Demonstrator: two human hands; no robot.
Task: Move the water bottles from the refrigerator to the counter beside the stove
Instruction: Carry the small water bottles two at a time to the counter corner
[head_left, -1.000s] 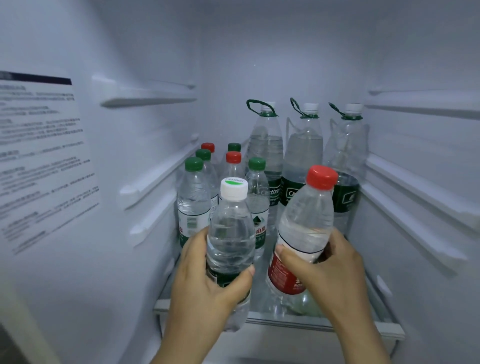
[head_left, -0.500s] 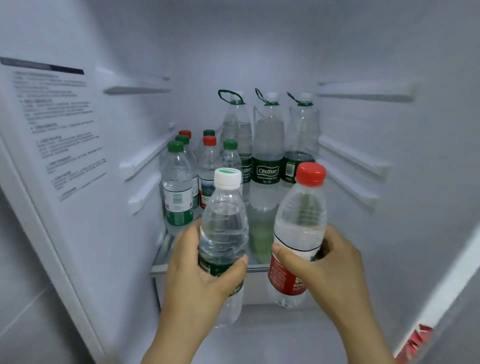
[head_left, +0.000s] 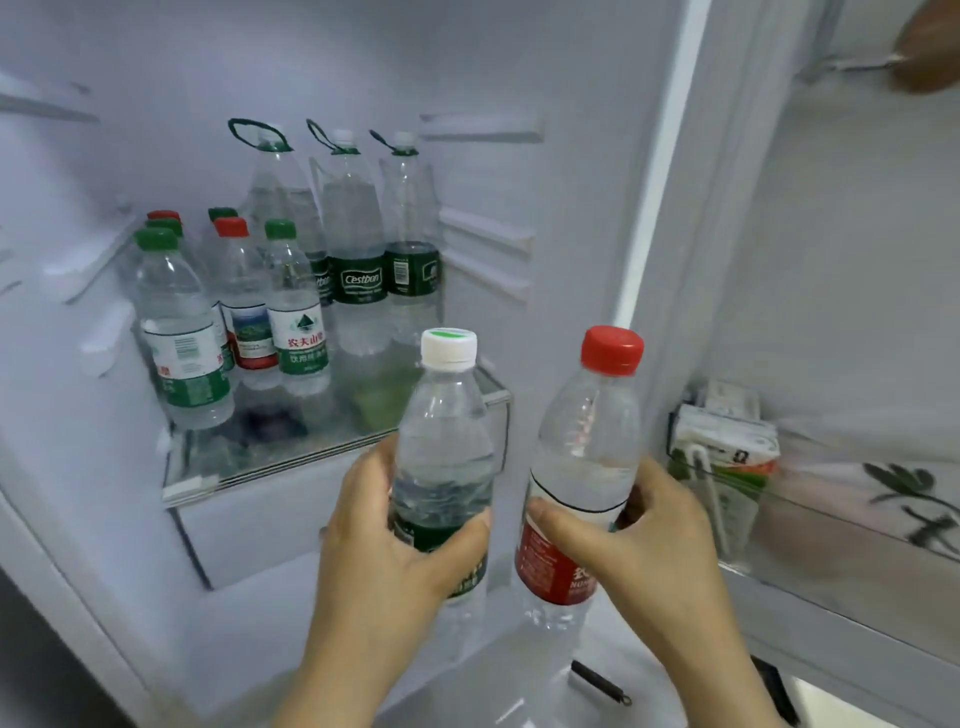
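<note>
My left hand (head_left: 395, 540) grips a clear white-capped water bottle (head_left: 444, 436) with a green label. My right hand (head_left: 634, 540) grips a red-capped water bottle (head_left: 587, 447) with a red label. Both bottles are upright, side by side, held in front of the open refrigerator, clear of its glass shelf (head_left: 270, 467). On that shelf stand several small bottles (head_left: 182, 332) with green and red caps at the left. Three large bottles (head_left: 358, 234) with green carry loops stand at the back.
The refrigerator door is open at the right; its door bin (head_left: 841, 525) holds a white and green carton (head_left: 727, 457). A drawer front (head_left: 270, 525) sits below the glass shelf. White shelf rails line both inner walls. The counter and stove are out of view.
Both hands have pulled their bottles back out of the refrigerator and off the shelf. The view has swung right, bringing the door bin and carton into sight.
</note>
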